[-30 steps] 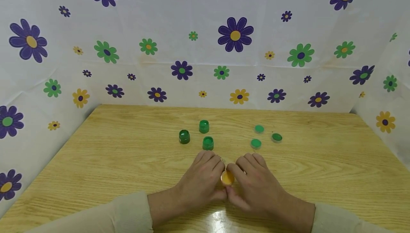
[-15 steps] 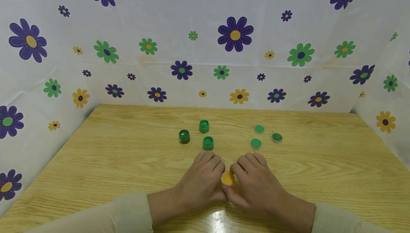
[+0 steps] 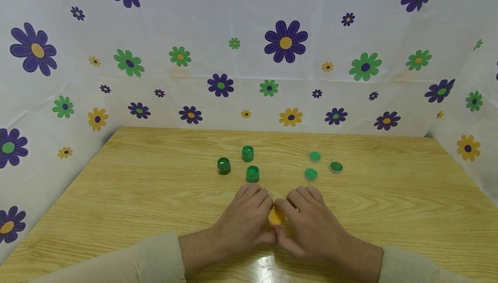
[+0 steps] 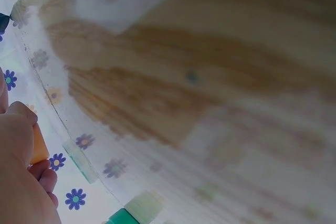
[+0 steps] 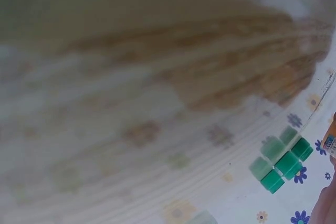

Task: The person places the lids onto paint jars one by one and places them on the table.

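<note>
My left hand [image 3: 246,217] and right hand [image 3: 311,221] are both curled in, holding the little yellow pot [image 3: 276,217] between them, and the right pointing finger [image 3: 287,208] is back on its edge after lifting off a moment ago, so I think it has a fresh grip. The pot's round top faces up, bright yellow-orange with a pale rim, but I can't tell if it's capped. Past it on the surface [image 3: 155,196], three open green pots [image 3: 253,175] stand leftward and three green lids [image 3: 311,174] lie rightward.
</note>
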`<state>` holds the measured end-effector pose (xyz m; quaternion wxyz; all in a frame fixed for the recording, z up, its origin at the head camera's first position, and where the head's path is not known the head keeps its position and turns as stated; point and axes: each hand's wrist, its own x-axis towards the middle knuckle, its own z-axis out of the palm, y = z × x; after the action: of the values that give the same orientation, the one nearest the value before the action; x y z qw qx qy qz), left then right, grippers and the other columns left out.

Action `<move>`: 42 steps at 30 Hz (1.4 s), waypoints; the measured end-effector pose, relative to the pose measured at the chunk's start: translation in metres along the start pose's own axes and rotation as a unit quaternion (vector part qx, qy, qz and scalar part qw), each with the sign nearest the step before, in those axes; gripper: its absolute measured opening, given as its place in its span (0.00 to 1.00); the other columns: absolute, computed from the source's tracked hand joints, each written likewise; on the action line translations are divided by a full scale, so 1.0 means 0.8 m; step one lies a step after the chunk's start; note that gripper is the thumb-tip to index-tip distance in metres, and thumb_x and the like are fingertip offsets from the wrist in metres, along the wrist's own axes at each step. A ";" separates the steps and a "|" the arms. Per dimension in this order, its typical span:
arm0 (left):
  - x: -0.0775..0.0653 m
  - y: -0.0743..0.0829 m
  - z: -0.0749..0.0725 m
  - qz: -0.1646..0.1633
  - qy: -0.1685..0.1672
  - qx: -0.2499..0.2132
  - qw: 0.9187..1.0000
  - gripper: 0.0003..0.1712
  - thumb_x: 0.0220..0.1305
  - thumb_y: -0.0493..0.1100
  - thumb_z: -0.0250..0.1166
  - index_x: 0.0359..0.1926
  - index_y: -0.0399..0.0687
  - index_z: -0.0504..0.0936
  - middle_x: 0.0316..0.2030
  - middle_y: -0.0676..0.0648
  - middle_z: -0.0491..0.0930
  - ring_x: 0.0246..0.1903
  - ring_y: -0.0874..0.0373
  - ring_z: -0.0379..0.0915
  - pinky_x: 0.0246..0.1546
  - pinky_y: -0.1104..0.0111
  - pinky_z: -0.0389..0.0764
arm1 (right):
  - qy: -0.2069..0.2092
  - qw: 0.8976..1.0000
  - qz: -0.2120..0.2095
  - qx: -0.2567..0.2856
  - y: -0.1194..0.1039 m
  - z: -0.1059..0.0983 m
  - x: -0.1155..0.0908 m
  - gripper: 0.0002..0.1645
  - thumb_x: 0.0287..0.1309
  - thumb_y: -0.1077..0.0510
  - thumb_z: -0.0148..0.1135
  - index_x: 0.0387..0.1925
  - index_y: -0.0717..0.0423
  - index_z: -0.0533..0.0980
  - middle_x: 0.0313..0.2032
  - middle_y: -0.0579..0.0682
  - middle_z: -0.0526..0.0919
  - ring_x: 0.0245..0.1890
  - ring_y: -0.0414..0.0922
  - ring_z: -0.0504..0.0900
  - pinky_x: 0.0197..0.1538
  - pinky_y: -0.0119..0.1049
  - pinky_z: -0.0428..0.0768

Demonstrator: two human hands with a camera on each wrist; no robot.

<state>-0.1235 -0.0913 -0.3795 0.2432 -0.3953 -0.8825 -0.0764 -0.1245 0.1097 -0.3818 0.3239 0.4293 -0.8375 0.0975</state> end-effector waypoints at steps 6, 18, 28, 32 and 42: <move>0.000 0.000 0.001 0.002 -0.001 -0.001 1.000 0.29 0.44 0.68 0.74 0.32 0.50 0.77 0.32 0.55 0.76 0.41 0.58 0.67 0.51 0.66 0.68 | 0.006 1.000 -0.001 -0.003 0.000 0.001 0.000 0.24 0.65 0.41 0.42 0.35 0.54 0.77 0.29 0.44 0.70 0.31 0.43 0.66 0.42 0.37 0.63; -0.001 0.000 0.001 0.004 -0.001 0.005 1.000 0.32 0.42 0.70 0.74 0.32 0.49 0.78 0.34 0.54 0.77 0.42 0.57 0.68 0.52 0.65 0.69 | 0.006 1.000 0.005 0.001 0.000 0.001 0.000 0.28 0.69 0.38 0.38 0.32 0.53 0.76 0.29 0.45 0.71 0.30 0.43 0.65 0.41 0.37 0.62; -0.001 0.001 0.000 0.010 -0.002 0.006 1.000 0.27 0.45 0.65 0.75 0.31 0.50 0.77 0.33 0.55 0.77 0.41 0.58 0.68 0.50 0.66 0.69 | 0.012 1.000 0.007 -0.002 0.001 0.001 0.000 0.30 0.70 0.36 0.38 0.28 0.51 0.75 0.28 0.44 0.69 0.30 0.43 0.65 0.41 0.37 0.63; -0.001 0.001 0.001 0.008 -0.001 -0.001 1.000 0.25 0.45 0.61 0.75 0.31 0.50 0.77 0.33 0.55 0.76 0.40 0.58 0.67 0.49 0.66 0.68 | 0.011 1.000 0.008 -0.001 0.001 0.001 0.000 0.31 0.70 0.34 0.37 0.29 0.51 0.76 0.28 0.44 0.70 0.30 0.43 0.66 0.41 0.37 0.63; 0.000 0.002 0.002 0.009 0.005 -0.013 1.000 0.25 0.46 0.63 0.74 0.33 0.50 0.78 0.33 0.55 0.77 0.39 0.59 0.66 0.47 0.67 0.67 | 0.005 1.000 -0.009 0.006 -0.001 -0.001 0.000 0.25 0.68 0.40 0.41 0.35 0.53 0.77 0.30 0.43 0.72 0.32 0.42 0.67 0.42 0.37 0.63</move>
<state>-0.1229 -0.0894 -0.3810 0.2429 -0.4062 -0.8766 -0.0870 -0.1235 0.1097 -0.3814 0.3262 0.4386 -0.8313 0.1013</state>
